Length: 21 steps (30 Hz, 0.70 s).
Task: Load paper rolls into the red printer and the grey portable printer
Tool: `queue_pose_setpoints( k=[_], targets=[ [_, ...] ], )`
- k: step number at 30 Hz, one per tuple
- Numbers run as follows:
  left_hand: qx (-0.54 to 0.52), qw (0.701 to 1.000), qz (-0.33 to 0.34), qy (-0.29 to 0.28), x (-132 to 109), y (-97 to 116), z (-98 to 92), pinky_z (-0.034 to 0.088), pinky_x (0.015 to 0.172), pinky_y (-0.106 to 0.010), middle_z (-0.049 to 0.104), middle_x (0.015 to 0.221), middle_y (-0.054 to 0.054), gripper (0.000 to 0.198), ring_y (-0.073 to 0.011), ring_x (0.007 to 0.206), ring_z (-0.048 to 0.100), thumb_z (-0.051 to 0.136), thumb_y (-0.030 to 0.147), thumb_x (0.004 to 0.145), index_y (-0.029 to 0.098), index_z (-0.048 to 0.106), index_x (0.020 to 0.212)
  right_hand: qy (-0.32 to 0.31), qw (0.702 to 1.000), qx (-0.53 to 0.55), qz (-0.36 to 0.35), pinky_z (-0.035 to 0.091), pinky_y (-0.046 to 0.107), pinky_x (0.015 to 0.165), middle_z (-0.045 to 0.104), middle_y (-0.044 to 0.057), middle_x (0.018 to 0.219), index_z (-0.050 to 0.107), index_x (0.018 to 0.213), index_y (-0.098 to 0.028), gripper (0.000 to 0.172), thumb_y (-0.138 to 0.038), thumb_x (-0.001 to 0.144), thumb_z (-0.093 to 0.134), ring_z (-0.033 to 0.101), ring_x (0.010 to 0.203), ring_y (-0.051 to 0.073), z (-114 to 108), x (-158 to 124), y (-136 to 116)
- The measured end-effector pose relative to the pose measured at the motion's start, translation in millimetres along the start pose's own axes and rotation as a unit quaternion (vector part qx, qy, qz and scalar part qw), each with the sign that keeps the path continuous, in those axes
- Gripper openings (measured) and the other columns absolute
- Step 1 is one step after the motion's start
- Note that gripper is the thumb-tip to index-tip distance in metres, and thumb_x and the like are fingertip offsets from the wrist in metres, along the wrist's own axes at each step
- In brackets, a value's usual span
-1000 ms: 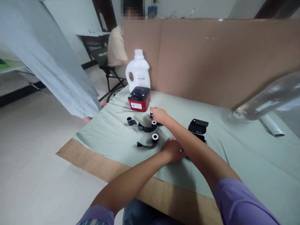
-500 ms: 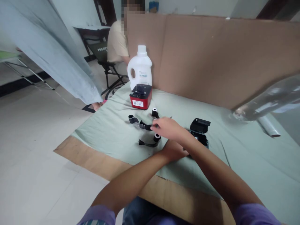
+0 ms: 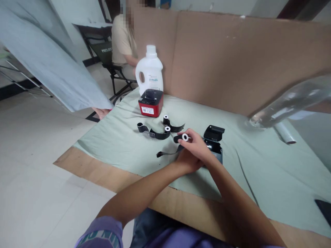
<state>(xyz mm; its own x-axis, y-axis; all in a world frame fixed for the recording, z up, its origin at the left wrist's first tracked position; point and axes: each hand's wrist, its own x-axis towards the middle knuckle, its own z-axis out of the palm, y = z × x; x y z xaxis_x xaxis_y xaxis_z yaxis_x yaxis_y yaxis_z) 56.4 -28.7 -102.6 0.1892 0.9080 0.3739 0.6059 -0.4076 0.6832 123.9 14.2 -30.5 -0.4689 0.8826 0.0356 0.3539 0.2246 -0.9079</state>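
My right hand (image 3: pixel 196 145) pinches a small roll of black ribbon (image 3: pixel 182 137) with a white, hollow-cored end. A loose black strip (image 3: pixel 167 153) trails to the left of it on the cloth. Crossed beneath the right wrist, my left hand (image 3: pixel 188 162) lies close against an open device (image 3: pixel 217 151) with a raised black lid (image 3: pixel 214 133). The right hand hides the left fingers, so their grip does not show. Further left, more black ribbon rolls (image 3: pixel 167 128) with white ends lie partly unwound, one beside another roll (image 3: pixel 166 119) behind it.
A red and black box-shaped device (image 3: pixel 151 103) stands before a white jug (image 3: pixel 150 72) at the back. Brown cardboard (image 3: pixel 212 62) walls the far side. Clear plastic (image 3: pixel 279 106) and a tube (image 3: pixel 286 133) lie at right. A seated person (image 3: pixel 122 41) is beyond the table.
My right hand has lifted a ribbon roll off the cloth and drawn it right, over my left hand. The view has shifted slightly, so the table things appear a little further left.
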Motion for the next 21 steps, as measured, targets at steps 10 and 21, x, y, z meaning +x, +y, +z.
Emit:
queue_pose_setpoints(
  k=[10,21],
  targets=[
    [0.065,0.894,0.424,0.133,-23.3,48.8,-34.9,0.035,0.053,-0.029,0.062,0.069,0.001,0.016,-0.0142,0.060,0.053,0.061,0.025,0.089,0.020,0.068,0.102,0.181,0.977,0.104,0.036,0.051,0.029,0.072,0.070,0.002,0.112,0.049,0.102,-0.027,0.027,-0.042,0.086,0.064,0.064,0.089,0.018,-109.1,-49.3,22.6],
    [-0.224,0.963,-0.101,-0.110,47.5,75.2,-40.2,0.049,0.080,-0.030,0.074,0.097,-0.003,0.033,-0.0190,0.090,0.067,0.063,0.049,0.092,0.022,0.069,0.109,0.101,0.958,-0.267,-0.032,0.050,0.041,0.088,0.061,0.013,0.119,0.059,0.123,-0.021,0.031,-0.026,0.094,0.050,0.061,0.105,0.028,-106.2,-96.7,3.2]
  ],
)
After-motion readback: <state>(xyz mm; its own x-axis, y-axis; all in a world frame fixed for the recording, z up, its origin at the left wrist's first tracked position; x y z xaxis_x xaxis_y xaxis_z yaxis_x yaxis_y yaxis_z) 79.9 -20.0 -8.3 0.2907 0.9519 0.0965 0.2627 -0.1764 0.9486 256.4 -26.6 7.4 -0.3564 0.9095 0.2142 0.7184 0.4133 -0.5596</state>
